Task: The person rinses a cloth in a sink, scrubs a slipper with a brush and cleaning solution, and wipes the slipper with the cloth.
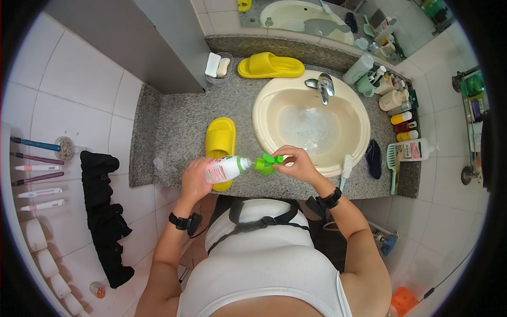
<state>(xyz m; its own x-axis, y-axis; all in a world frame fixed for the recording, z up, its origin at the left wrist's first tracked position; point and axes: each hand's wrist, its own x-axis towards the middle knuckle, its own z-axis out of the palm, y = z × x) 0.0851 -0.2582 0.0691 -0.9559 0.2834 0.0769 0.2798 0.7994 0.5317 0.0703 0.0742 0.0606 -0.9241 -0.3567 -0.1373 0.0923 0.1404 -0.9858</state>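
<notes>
My left hand (194,178) grips a white bottle (227,168) with a pink label, held sideways over the front edge of the granite counter (174,127). My right hand (298,164) pinches the bottle's green flip cap (266,162), whose lid stands open. Both hands meet just in front of the cream basin (311,124). One yellow slipper (220,140) lies on the counter right behind my left hand. A second yellow slipper (270,66) lies farther back by the wall.
A chrome tap (323,86) stands behind the basin. Several bottles (398,113) crowd the counter's right end. A white brush (346,168), a dark sponge (373,158) and a green comb (393,161) lie right of the basin. A soap dish (218,67) is at the back. Black cloth (103,211) hangs left.
</notes>
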